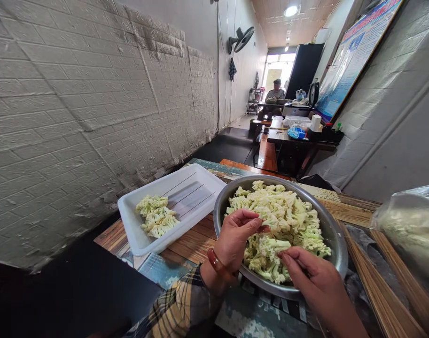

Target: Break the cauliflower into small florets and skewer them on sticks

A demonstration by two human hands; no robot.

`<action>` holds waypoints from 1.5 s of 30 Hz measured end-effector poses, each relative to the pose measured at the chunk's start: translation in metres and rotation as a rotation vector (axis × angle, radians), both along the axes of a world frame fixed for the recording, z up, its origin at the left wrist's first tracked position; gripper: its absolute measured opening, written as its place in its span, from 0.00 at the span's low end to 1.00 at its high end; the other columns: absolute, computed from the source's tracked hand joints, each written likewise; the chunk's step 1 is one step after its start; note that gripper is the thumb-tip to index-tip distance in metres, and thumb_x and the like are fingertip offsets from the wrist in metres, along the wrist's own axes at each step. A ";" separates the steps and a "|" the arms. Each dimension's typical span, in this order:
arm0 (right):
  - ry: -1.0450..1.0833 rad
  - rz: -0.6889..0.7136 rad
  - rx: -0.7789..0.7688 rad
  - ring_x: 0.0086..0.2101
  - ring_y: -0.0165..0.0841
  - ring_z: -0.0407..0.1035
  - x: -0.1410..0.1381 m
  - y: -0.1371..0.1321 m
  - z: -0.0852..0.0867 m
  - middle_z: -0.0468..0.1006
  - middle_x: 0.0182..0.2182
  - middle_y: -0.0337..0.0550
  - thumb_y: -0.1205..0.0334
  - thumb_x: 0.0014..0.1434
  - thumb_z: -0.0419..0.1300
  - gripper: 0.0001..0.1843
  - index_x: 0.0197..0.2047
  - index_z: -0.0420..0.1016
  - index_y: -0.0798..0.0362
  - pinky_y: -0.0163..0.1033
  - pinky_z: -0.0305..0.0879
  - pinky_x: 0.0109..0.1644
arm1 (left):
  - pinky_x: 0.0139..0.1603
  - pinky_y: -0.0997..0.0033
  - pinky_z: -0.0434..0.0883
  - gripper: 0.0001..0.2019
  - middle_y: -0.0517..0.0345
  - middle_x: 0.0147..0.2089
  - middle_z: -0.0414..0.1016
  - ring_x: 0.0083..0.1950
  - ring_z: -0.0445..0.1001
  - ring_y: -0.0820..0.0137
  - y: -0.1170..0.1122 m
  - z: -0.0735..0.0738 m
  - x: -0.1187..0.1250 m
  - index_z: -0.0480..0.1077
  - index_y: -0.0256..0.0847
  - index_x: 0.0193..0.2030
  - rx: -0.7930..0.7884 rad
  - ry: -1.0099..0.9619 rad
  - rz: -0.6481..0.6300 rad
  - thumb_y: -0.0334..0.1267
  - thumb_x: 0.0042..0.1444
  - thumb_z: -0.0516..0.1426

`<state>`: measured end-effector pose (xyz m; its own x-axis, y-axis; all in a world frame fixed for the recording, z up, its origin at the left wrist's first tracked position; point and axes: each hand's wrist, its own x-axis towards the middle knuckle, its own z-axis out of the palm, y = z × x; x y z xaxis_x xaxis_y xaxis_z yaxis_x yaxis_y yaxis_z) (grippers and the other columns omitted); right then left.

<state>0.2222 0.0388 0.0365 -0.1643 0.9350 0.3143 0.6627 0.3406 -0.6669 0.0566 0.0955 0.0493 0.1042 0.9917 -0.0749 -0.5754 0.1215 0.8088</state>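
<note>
Over a wide steel bowl [339,244] heaped with cauliflower florets [288,211], both my hands are at work. My left hand [235,237], with a reddish-brown bangle at the wrist, is closed in a pinch above the florets; what sits between its fingertips is hidden. My right hand [315,277] pinches the end of a pale green stem, its cauliflower floret [272,246] lying at the near side of the heap. To the left, a white plastic tray [128,232] holds a few clusters of cauliflower [158,216] at its left end.
Thin bamboo sticks [364,277] lie in bundles right of the bowl, beside a clear plastic bag [411,225] of pale contents. A brick-patterned wall [94,103] runs along the left. Farther back stand another table [279,136], a bench [267,152] and a seated person [276,94].
</note>
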 end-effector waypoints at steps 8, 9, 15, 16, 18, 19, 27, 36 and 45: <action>0.014 0.012 0.040 0.24 0.30 0.71 0.003 0.003 -0.003 0.77 0.23 0.36 0.54 0.62 0.51 0.16 0.28 0.73 0.48 0.31 0.67 0.28 | 0.36 0.71 0.68 0.10 0.61 0.24 0.74 0.27 0.76 0.71 -0.002 0.002 0.002 0.73 0.34 0.26 0.040 0.098 -0.017 0.35 0.39 0.68; 0.013 0.016 0.044 0.24 0.30 0.71 0.004 0.003 -0.004 0.77 0.23 0.36 0.55 0.62 0.51 0.16 0.28 0.73 0.48 0.31 0.66 0.28 | 0.36 0.72 0.68 0.10 0.61 0.24 0.74 0.27 0.76 0.71 -0.003 0.003 0.002 0.73 0.34 0.26 0.039 0.109 -0.021 0.35 0.38 0.68; 0.029 0.012 0.040 0.22 0.29 0.69 0.004 0.002 -0.001 0.75 0.20 0.35 0.54 0.62 0.51 0.16 0.27 0.73 0.49 0.30 0.65 0.26 | 0.35 0.73 0.67 0.11 0.61 0.23 0.74 0.27 0.75 0.73 -0.002 0.005 0.002 0.73 0.34 0.26 0.040 0.151 -0.080 0.37 0.39 0.68; 0.028 0.006 0.036 0.22 0.29 0.69 0.004 0.002 -0.001 0.75 0.20 0.35 0.54 0.62 0.51 0.16 0.26 0.73 0.49 0.30 0.64 0.26 | 0.35 0.73 0.66 0.11 0.61 0.22 0.74 0.27 0.75 0.73 -0.002 0.005 0.001 0.73 0.34 0.26 0.033 0.150 -0.096 0.37 0.38 0.68; 0.029 -0.006 0.028 0.22 0.29 0.69 0.004 0.001 0.000 0.75 0.20 0.35 0.53 0.61 0.51 0.17 0.26 0.73 0.49 0.30 0.64 0.26 | 0.36 0.74 0.66 0.11 0.62 0.23 0.73 0.27 0.75 0.73 0.000 0.004 0.000 0.73 0.35 0.27 0.018 0.140 -0.124 0.37 0.38 0.68; 0.033 -0.011 0.021 0.22 0.30 0.69 0.004 0.001 0.000 0.75 0.20 0.35 0.53 0.61 0.51 0.17 0.26 0.73 0.49 0.30 0.64 0.26 | 0.36 0.74 0.65 0.11 0.62 0.23 0.74 0.27 0.74 0.73 0.000 0.003 0.000 0.73 0.35 0.27 0.017 0.134 -0.133 0.37 0.38 0.68; 0.048 -0.044 0.000 0.24 0.30 0.70 0.005 0.001 -0.003 0.76 0.22 0.35 0.52 0.61 0.51 0.16 0.27 0.73 0.48 0.31 0.65 0.27 | 0.38 0.74 0.62 0.10 0.62 0.26 0.73 0.29 0.70 0.76 0.000 -0.002 -0.002 0.75 0.37 0.31 0.040 0.168 -0.102 0.38 0.42 0.66; 0.052 0.006 -0.012 0.25 0.30 0.70 0.007 0.002 -0.003 0.76 0.23 0.36 0.53 0.62 0.51 0.16 0.28 0.73 0.49 0.31 0.66 0.28 | 0.41 0.70 0.64 0.13 0.59 0.26 0.75 0.32 0.71 0.71 -0.004 0.001 0.000 0.76 0.37 0.31 0.078 0.261 -0.071 0.45 0.43 0.65; 0.043 0.031 -0.045 0.25 0.31 0.68 0.004 0.000 0.001 0.74 0.22 0.37 0.52 0.63 0.49 0.18 0.27 0.71 0.50 0.32 0.64 0.29 | 0.36 0.72 0.63 0.09 0.58 0.24 0.72 0.29 0.66 0.72 -0.003 0.004 -0.006 0.77 0.37 0.26 0.189 0.446 -0.074 0.41 0.46 0.62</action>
<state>0.2259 0.0389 0.0377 -0.1803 0.9432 0.2791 0.6229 0.3291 -0.7097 0.0503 0.0922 0.0538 0.1739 0.9834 0.0518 -0.1627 -0.0232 0.9864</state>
